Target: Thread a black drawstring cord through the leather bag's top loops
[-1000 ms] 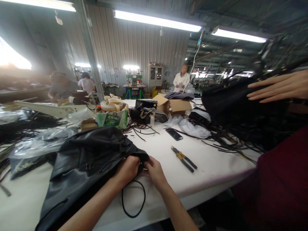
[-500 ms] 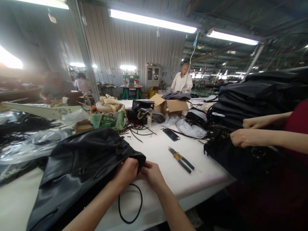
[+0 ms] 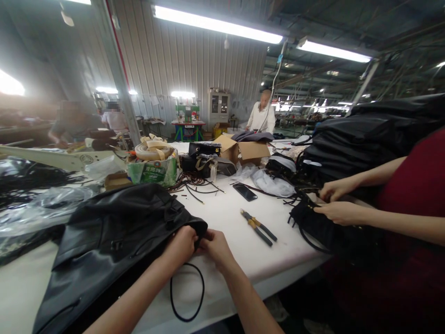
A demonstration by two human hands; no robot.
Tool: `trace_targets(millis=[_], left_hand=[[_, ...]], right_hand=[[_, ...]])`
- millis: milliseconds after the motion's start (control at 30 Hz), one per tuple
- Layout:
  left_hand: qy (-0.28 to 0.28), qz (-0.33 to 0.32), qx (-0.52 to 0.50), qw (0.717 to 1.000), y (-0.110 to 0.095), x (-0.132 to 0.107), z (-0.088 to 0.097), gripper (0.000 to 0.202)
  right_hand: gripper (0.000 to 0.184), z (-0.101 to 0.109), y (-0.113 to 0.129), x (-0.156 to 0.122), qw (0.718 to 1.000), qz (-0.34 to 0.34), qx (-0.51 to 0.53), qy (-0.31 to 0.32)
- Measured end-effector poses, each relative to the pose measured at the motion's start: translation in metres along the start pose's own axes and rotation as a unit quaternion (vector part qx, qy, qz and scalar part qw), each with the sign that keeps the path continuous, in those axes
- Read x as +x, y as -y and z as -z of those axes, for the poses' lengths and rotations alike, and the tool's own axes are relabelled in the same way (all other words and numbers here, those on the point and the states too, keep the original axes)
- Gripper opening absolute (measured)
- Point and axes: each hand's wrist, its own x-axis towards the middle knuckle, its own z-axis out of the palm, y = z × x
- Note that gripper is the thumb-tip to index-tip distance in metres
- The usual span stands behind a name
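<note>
A black bag [image 3: 118, 232] with a shiny surface lies on the white table [image 3: 229, 218], its rim turned toward my hands. My left hand [image 3: 183, 241] is closed on the bag's rim, the fingertips partly hidden by the material. Just right of it, my right hand [image 3: 216, 248] pinches at the same corner of the rim; what lies between its fingers is hidden. A thin black cord [image 3: 204, 287] hangs in a loop below both hands. Pliers with yellow and black handles [image 3: 259, 228] lie to the right, apart from my hands.
A phone [image 3: 245, 191], cut cords [image 3: 198, 190] and a green-printed box [image 3: 153, 171] lie farther back. At right, a co-worker's hands [image 3: 333, 204] handle another black bag [image 3: 313, 225], beside a tall black stack [image 3: 368, 139]. Clear plastic [image 3: 45, 208] lies at left.
My hands stay at the bag's rim with only slight movement. The co-worker's hands have moved left, and pale material now shows at their bag. The whole view has shifted slightly.
</note>
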Motion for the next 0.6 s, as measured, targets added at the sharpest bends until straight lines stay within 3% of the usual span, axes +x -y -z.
trace_targets(millis=[167, 233, 300, 433, 533, 600], left_hand=[[-0.011, -0.016, -0.050, 0.999, 0.004, 0.005, -0.005, 0.023], [-0.015, -0.025, -0.086, 0.996, 0.006, 0.002, -0.004, 0.017], [-0.017, -0.024, -0.127, 0.992, 0.011, -0.004, 0.000, 0.028], [-0.006, 0.006, -0.221, 0.975, 0.024, -0.014, 0.012, 0.044], [0.008, 0.013, -0.294, 0.956, 0.025, -0.016, 0.018, 0.064], [0.002, 0.010, -0.322, 0.947, 0.022, -0.016, 0.020, 0.069]], right_hand=[[0.028, -0.003, 0.002, -0.002, 0.999, 0.005, -0.031, -0.022], [0.020, 0.005, 0.007, -0.003, 0.997, 0.024, -0.053, -0.056], [0.014, 0.023, 0.019, -0.002, 0.989, 0.065, -0.063, -0.120], [0.021, 0.078, 0.064, 0.001, 0.957, 0.136, -0.016, -0.257], [0.023, 0.110, 0.108, 0.003, 0.942, 0.165, 0.051, -0.287], [0.022, 0.119, 0.134, -0.001, 0.937, 0.188, 0.085, -0.283]])
